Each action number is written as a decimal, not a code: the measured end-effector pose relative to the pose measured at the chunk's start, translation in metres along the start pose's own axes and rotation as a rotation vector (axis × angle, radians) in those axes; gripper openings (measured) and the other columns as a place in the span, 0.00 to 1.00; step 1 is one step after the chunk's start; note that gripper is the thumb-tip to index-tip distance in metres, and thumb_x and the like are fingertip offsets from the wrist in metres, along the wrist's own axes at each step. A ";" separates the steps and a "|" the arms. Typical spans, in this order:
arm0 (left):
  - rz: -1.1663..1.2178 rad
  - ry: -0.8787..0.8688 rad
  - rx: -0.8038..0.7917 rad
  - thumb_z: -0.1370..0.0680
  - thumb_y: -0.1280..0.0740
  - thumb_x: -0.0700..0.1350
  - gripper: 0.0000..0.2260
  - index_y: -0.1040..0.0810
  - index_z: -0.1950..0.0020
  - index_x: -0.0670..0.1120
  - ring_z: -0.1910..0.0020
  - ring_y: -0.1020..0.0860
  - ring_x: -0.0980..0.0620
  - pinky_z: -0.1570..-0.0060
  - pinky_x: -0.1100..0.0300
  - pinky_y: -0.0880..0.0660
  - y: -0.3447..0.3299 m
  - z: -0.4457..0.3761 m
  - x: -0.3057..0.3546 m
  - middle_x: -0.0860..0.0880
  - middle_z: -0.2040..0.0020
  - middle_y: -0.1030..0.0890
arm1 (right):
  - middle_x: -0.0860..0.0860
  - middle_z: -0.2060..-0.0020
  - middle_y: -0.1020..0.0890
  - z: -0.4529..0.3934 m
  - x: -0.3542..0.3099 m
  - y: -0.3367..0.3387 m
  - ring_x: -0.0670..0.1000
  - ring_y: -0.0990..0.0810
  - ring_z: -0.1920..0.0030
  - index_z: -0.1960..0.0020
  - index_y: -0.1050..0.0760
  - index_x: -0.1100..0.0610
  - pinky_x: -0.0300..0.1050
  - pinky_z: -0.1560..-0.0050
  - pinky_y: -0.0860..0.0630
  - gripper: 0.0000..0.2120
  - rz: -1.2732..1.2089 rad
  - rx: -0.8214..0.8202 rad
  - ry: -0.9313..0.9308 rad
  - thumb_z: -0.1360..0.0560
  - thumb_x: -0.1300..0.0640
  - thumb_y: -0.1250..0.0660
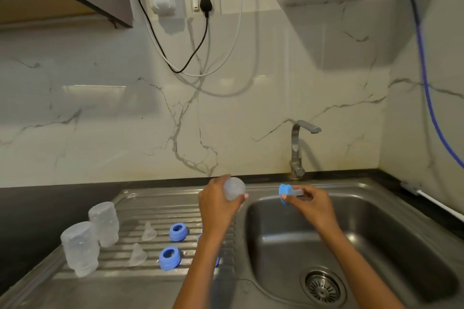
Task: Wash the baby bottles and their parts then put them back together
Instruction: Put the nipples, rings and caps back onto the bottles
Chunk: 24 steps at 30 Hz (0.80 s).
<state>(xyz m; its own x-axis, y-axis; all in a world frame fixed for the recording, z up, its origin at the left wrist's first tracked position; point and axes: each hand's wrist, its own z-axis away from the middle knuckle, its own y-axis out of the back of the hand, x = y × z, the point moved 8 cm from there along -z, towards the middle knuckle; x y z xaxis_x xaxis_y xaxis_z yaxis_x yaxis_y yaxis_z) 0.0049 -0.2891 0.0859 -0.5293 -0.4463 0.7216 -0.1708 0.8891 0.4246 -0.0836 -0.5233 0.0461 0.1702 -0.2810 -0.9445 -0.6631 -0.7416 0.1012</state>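
Head view: left forearm [200,258] hides most of a third blue ring [199,238].

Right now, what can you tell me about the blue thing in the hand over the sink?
It is a blue ring, the screw collar of a baby bottle, and it looks like plastic. A clear soft teat sticks out of it sideways, pointing to the right, so the ring is tipped on its side. The right hand pinches it by the teat with fingers and thumb. It hangs in the air above the back left part of the sink, apart from the tap. No water is running on it.
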 end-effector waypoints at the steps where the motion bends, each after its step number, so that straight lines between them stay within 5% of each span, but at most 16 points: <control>1: -0.031 -0.067 0.029 0.33 0.23 0.52 0.26 0.22 0.38 0.46 0.47 0.22 0.47 0.46 0.51 0.24 0.000 0.002 0.007 0.48 0.44 0.20 | 0.56 0.50 0.18 0.000 0.002 -0.002 0.53 0.20 0.49 0.43 0.21 0.61 0.49 0.49 0.21 0.19 0.014 -0.009 -0.008 0.32 0.61 0.23; 6: 0.349 0.130 -0.024 0.32 0.22 0.48 0.19 0.21 0.44 0.47 0.50 0.21 0.54 0.58 0.65 0.25 -0.009 0.006 -0.009 0.52 0.49 0.19 | 0.52 0.51 0.18 0.008 0.009 -0.016 0.50 0.18 0.50 0.48 0.22 0.52 0.42 0.58 0.19 0.14 -0.156 -0.114 -0.106 0.31 0.60 0.24; 10: 0.619 0.249 -0.096 0.30 0.24 0.48 0.17 0.22 0.44 0.47 0.49 0.20 0.53 0.58 0.66 0.24 -0.014 0.008 -0.012 0.48 0.48 0.18 | 0.52 0.51 0.17 0.012 0.007 -0.025 0.48 0.16 0.52 0.46 0.22 0.54 0.40 0.59 0.19 0.13 -0.278 -0.201 -0.140 0.29 0.61 0.26; 19: 0.607 0.249 -0.419 0.30 0.25 0.46 0.17 0.21 0.43 0.48 0.51 0.19 0.52 0.54 0.60 0.23 -0.023 0.020 -0.006 0.48 0.50 0.17 | 0.56 0.51 0.15 0.009 0.007 -0.029 0.51 0.17 0.51 0.48 0.17 0.56 0.44 0.57 0.19 0.14 -0.496 -0.308 -0.211 0.33 0.56 0.25; 24: 0.511 0.108 -0.467 0.34 0.21 0.42 0.18 0.18 0.45 0.46 0.52 0.19 0.55 0.58 0.66 0.23 -0.021 0.022 0.002 0.50 0.51 0.17 | 0.55 0.51 0.16 0.008 0.006 -0.028 0.50 0.17 0.53 0.49 0.16 0.54 0.41 0.57 0.20 0.18 -0.470 -0.374 -0.211 0.39 0.53 0.23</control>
<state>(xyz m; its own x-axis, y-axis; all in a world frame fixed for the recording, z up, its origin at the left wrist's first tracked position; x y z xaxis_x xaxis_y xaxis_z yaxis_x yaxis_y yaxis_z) -0.0110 -0.3061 0.0660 -0.3584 -0.0130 0.9335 0.4649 0.8646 0.1905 -0.0699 -0.4991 0.0353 0.2083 0.2238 -0.9521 -0.2471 -0.9298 -0.2726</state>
